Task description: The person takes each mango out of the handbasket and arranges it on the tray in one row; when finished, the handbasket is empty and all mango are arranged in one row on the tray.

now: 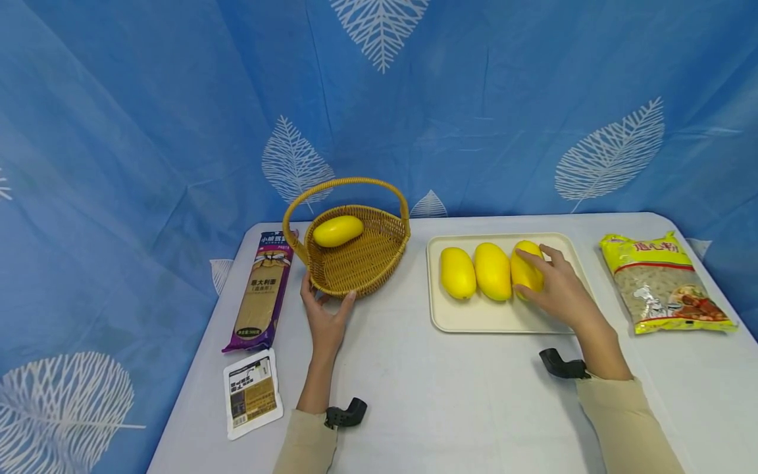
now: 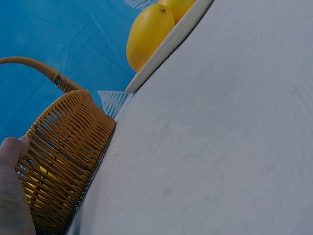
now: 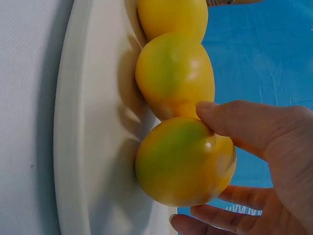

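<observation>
A brown wicker basket (image 1: 361, 266) with a tall arched handle stands at the back left, one yellow mango (image 1: 338, 231) inside it. My left hand (image 1: 324, 326) holds its near side, thumb and fingers spread around the wall; the thumb shows against the weave in the left wrist view. On a cream tray (image 1: 503, 322) lie three mangoes in a row: a left mango (image 1: 458, 273), a middle mango (image 1: 493, 271) and a right mango (image 1: 524, 270). My right hand (image 1: 559, 289) grips the right mango, thumb on one side and fingers on the other, as the right wrist view (image 3: 186, 164) shows.
Left of the basket lies a long pasta packet (image 1: 260, 296), with a small white-edged pouch (image 1: 253, 394) nearer me. A yellow-ended macaroni bag (image 1: 666, 283) lies right of the tray. Behind the white table (image 1: 444, 395) hangs a blue leaf-patterned cloth (image 1: 474, 118).
</observation>
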Tool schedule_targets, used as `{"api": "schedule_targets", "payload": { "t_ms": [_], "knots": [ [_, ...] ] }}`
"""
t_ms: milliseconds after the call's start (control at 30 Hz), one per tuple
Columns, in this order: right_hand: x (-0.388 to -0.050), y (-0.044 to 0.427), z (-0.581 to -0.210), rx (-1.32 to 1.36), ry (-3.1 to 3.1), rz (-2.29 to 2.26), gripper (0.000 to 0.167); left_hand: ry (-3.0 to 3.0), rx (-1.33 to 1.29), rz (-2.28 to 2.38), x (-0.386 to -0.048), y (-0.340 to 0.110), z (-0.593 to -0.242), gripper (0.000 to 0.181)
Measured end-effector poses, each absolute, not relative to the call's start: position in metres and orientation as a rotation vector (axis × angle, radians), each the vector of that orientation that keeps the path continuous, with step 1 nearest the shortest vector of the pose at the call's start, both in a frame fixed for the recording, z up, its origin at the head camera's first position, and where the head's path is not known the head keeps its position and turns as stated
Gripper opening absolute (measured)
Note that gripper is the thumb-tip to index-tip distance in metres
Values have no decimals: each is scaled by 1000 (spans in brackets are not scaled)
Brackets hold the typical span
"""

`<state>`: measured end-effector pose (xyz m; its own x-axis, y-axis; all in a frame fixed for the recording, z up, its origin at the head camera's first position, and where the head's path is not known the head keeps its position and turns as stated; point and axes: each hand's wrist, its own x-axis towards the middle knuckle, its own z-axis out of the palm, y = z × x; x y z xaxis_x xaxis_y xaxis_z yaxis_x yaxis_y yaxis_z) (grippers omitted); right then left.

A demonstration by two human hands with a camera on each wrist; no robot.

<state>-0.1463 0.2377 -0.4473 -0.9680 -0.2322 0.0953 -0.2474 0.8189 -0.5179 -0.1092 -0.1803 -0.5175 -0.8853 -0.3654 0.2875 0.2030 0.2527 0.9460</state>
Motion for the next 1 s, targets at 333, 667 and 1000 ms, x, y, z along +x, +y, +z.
{"api": "schedule_targets", "payload": {
  "t_ms": [333, 667, 1000],
  "knots": [
    [-144, 236, -444, 364, -3016, 825, 74, -2062, 136, -1683, -110, -181, -518, 97],
    [-142, 236, -446, 346, -2999, 837, 71, -2065, 129, -1680, -111, -182, -518, 96],
    [-139, 237, -444, 333, -3007, 851, 69, -2082, 162, -1685, -110, -180, -515, 95]
  ]
}}
